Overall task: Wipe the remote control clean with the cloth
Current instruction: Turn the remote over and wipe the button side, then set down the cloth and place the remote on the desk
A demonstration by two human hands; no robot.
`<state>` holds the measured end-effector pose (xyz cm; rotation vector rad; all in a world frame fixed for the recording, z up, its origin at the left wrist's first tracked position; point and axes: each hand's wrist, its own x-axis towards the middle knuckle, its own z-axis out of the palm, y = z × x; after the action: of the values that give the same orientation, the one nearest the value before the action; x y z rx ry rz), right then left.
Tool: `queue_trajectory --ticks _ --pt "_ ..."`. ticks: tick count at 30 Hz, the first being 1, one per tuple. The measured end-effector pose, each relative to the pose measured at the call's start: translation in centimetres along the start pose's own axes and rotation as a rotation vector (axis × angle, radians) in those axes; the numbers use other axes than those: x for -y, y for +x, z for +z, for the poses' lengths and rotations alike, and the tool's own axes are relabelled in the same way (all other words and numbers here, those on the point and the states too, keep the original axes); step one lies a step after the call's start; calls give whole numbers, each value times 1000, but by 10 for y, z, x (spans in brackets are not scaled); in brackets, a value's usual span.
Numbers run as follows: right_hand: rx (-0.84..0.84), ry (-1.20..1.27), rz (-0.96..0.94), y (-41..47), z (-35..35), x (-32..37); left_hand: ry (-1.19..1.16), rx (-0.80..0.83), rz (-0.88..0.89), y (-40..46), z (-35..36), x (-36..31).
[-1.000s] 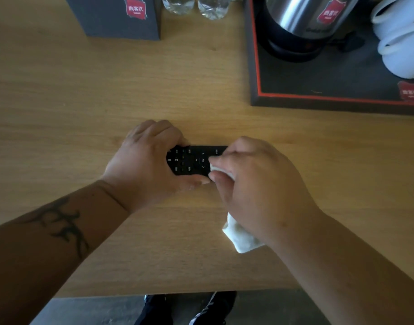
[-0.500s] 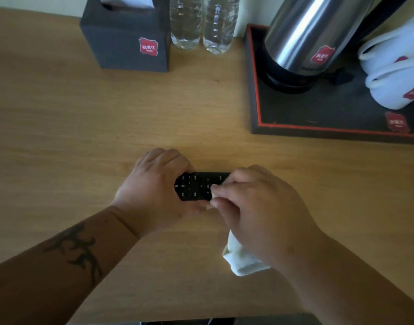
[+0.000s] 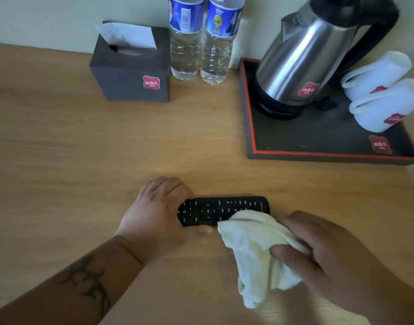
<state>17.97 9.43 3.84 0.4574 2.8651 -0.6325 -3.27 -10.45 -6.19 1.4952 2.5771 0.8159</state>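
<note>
A black remote control (image 3: 224, 210) lies flat on the wooden table (image 3: 84, 160), its long side running left to right, buttons up. My left hand (image 3: 156, 219) grips its left end, thumb along the near edge. My right hand (image 3: 328, 254) holds a bunched pale yellow cloth (image 3: 255, 249) to the right and in front of the remote. The cloth's top edge overlaps the remote's near right corner; the rest of it hangs down toward me.
At the back stand a dark tissue box (image 3: 130, 69) and two water bottles (image 3: 201, 38). A black tray with a red rim (image 3: 250, 127) at the back right carries a steel kettle (image 3: 302, 57) and two white cups (image 3: 384, 95).
My right hand has drawn the cloth right and toward me, uncovering most of the remote. The camera has tilted up, showing more of the back of the table. The left hand keeps its grip.
</note>
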Motion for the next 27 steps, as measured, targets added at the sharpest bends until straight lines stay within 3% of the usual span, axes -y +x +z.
queue_trajectory --ticks 5,12,18,20,24,27 --pt "-185 60 -85 25 1 16 15 0 10 0 1 0" --pt "-400 73 -5 96 -7 39 11 -31 35 0 1 1" --pt "-200 162 139 126 1 52 11 -36 24 -1 2 3" --pt "-207 135 97 108 6 46 10 -44 20 -1 2 2" --pt "-8 -13 5 74 16 35 23 -44 14 -2 0 1" --pt "30 -153 -24 66 24 31 59 23 -36 -3 -7 -4"
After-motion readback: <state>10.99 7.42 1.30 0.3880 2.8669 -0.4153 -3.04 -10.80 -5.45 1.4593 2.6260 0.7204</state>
